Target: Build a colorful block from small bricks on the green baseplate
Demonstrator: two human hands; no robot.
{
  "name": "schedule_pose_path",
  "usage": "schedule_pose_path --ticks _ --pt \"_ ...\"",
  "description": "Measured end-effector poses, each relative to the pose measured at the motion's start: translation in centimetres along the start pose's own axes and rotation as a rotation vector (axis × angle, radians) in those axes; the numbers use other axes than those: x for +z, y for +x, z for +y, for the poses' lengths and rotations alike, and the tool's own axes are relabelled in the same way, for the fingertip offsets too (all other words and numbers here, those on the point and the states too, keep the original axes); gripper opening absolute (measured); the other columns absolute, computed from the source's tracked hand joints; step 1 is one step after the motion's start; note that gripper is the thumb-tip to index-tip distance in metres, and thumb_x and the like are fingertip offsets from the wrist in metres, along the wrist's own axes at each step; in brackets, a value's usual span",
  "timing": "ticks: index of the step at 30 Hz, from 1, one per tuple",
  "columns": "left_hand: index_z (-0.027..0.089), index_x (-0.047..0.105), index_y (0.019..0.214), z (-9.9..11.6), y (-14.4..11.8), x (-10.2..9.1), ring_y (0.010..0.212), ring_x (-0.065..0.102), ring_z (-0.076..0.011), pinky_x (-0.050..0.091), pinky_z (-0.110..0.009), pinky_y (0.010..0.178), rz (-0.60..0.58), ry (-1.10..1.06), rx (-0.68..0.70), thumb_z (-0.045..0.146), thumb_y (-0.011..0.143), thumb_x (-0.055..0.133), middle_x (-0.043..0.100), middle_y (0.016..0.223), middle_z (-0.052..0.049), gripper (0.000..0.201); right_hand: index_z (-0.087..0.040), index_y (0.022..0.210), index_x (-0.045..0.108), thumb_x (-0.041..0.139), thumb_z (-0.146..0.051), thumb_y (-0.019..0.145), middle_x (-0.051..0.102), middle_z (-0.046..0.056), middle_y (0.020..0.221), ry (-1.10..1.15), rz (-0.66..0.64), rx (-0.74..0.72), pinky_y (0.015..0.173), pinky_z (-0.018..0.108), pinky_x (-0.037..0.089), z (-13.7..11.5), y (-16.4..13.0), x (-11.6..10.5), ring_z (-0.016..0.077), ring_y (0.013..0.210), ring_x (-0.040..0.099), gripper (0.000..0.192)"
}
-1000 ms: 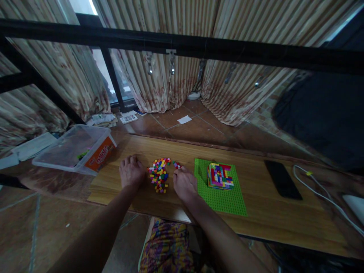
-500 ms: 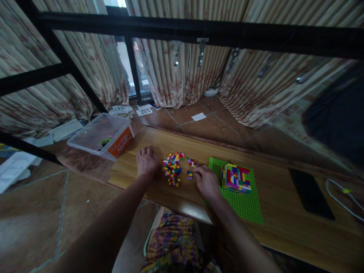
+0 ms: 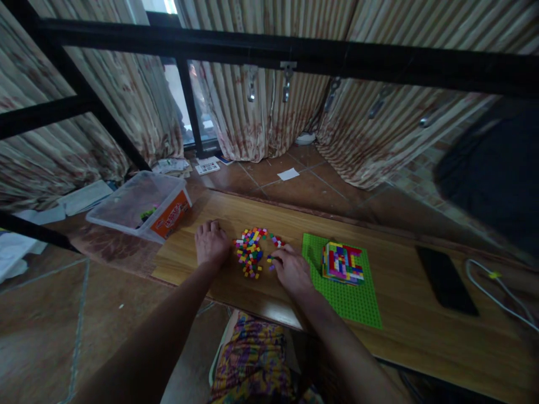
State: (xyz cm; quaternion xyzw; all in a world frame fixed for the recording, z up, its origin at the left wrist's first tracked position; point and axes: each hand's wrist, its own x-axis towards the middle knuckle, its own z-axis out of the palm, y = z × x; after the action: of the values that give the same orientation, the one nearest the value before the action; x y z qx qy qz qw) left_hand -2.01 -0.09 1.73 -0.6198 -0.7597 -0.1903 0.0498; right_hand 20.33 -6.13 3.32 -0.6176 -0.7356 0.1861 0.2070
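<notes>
My left hand [image 3: 211,243] rests palm down on the wooden board, its fingers lying on the surface, left of a pile of small coloured toy bricks [image 3: 249,252]. My right hand [image 3: 293,271] is right of the pile, thumb and fingers drawn together at a few loose bricks [image 3: 270,261]; whether one is between the fingertips is hidden. A short row of bricks [image 3: 276,240] lies just beyond these fingers. Beside my right hand, a green studded baseplate [image 3: 349,306] carries a multicoloured block built of bricks [image 3: 343,264].
A clear plastic box [image 3: 126,210] with an orange label and a few green pieces inside stands at the board's left end. A black phone-like slab [image 3: 446,279] and a white cable [image 3: 501,292] lie on the right of the wooden board [image 3: 404,286]. Papers [image 3: 288,174] lie on the tiled floor.
My right hand has moved slightly left, closer to the pile, and its fingertips now cover part of the loose bricks. My left hand stays resting. The whole view has shifted a little.
</notes>
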Motion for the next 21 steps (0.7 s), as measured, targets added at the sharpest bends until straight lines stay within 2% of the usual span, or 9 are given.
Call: schedule_pose_path --ticks 5,9,13,17,19,21 --pt "0.012 0.063 0.109 -0.1 0.0 0.0 0.104 0.053 -0.0314 0.042 -0.042 0.089 -0.002 0.017 0.002 0.023 0.089 0.041 0.062 0.112 -0.015 0.032 -0.022 0.091 0.068 0.053 -0.02 0.087 0.069 0.004 0.092 0.088 0.114 0.031 0.077 0.026 0.046 -0.2 -0.5 -0.2 0.0171 0.084 0.064 0.016" --pt "0.012 0.063 0.11 -0.1 0.0 0.0 0.105 0.054 -0.0313 0.042 -0.043 0.09 0.005 0.008 0.006 0.023 0.088 0.041 0.062 0.114 -0.015 0.032 -0.021 0.085 0.067 0.054 -0.027 0.085 0.069 0.001 0.075 0.398 0.234 0.126 0.064 0.025 0.047 -0.6 -1.6 -1.0 0.015 0.065 0.062 0.015" --pt "0.013 0.063 0.109 -0.3 0.4 0.1 0.106 0.055 -0.0318 0.042 -0.044 0.092 -0.001 -0.04 0.002 0.023 0.088 0.042 0.063 0.112 -0.016 0.031 -0.02 0.082 0.067 0.06 -0.034 0.081 0.068 0.001 0.073 0.744 0.245 0.214 0.061 0.026 0.05 -0.7 -3.2 -1.6 0.0152 0.064 0.063 0.016" --pt "0.015 0.061 0.112 -0.9 0.3 -0.5 0.11 0.056 -0.0289 0.044 -0.042 0.095 0.053 -0.251 -0.056 0.025 0.088 0.043 0.064 0.112 -0.015 0.031 -0.019 0.082 0.067 0.067 -0.038 0.077 0.068 0.001 0.071 0.977 0.281 0.27 0.059 0.027 0.052 -0.4 -5.0 -2.8 0.0154 0.063 0.063 0.019" --pt "0.016 0.059 0.113 -0.6 -0.8 -1.6 0.111 0.057 -0.0264 0.044 -0.04 0.097 0.129 -0.398 -0.107 0.029 0.089 0.044 0.063 0.114 -0.014 0.031 -0.02 0.081 0.069 0.071 -0.036 0.074 0.068 0.0 0.07 0.984 0.295 0.267 0.06 0.026 0.052 -0.3 -5.9 -3.9 0.0149 0.063 0.063 0.018" --pt "0.016 0.059 0.111 0.8 -3.0 -3.5 0.105 0.06 -0.0232 0.047 -0.037 0.094 0.174 -0.613 -0.145 0.034 0.09 0.046 0.064 0.111 -0.012 0.031 -0.021 0.08 0.071 0.073 -0.034 0.072 0.069 0.0 0.07 0.959 0.313 0.254 0.061 0.026 0.051 -0.3 -6.8 -5.1 0.0144 0.063 0.063 0.015"
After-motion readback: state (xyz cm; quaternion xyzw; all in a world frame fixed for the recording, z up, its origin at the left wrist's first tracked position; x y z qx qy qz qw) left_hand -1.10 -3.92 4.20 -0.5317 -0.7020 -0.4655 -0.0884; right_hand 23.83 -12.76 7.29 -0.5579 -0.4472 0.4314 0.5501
